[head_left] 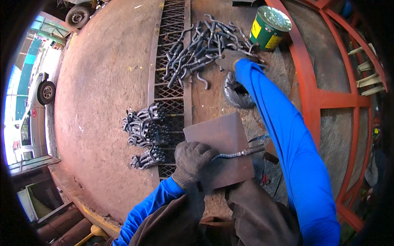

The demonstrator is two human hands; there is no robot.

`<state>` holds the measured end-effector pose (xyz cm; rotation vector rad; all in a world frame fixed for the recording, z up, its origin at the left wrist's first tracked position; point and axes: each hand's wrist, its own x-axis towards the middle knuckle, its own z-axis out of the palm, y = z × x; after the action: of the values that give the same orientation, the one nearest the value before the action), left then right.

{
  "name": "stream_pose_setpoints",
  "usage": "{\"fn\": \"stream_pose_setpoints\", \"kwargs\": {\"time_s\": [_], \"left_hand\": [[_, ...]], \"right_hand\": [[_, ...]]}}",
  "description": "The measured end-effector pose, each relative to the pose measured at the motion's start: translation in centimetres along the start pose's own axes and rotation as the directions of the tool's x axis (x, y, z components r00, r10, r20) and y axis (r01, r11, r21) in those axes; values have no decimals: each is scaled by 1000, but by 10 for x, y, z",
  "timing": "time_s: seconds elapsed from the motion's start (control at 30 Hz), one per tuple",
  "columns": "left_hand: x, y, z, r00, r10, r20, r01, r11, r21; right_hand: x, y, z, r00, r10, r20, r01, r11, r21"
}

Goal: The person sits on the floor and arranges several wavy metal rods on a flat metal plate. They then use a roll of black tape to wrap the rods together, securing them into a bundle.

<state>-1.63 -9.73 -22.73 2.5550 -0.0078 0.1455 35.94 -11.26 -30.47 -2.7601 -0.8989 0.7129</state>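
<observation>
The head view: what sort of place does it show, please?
Probably a metalworking workshop or yard: a loose pile of bent metal rods lies ahead, bundles of similar rods sit nearer on the left, and a large red metal frame is at the right.

Floor (102,82): broad, brown, worn, flecked with pale marks. Strip set along it: metal mesh grating (170,91), flat borders. Right: orange-red metal framework (308,82), bars and crosspieces. Left: pale vehicle (39,127), dark-tyred; teal panel (30,56); strong daylight. Upper left: wheel (78,17), grey rim. Lower left: brown cylinders (69,233).
</observation>
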Motion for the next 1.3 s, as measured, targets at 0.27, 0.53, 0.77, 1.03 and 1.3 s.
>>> {"fn": "stream_pose_setpoints", "kwargs": {"time_s": [0.27,0.53,0.77,1.03,1.3], "left_hand": [[6,-11,-22,670,-707,228,699,497,-513],[-5,-30,-5,688,-533,493,720,586,-372],[-2,-37,3,821,-466,331,570,700,-429],[30,-66,6,835,-495,241,551,748,-369],[17,-48,-14,834,-494,-245,307,786,-537]], "right_hand": [[100,84,72,976,-29,215,80,969,-233],[20,19,0,952,272,-142,-247,954,172],[-59,85,-66,837,199,-510,-33,948,315],[-238,90,-91,918,21,-395,281,669,688],[-282,67,-33,935,-336,116,39,420,907]]}}
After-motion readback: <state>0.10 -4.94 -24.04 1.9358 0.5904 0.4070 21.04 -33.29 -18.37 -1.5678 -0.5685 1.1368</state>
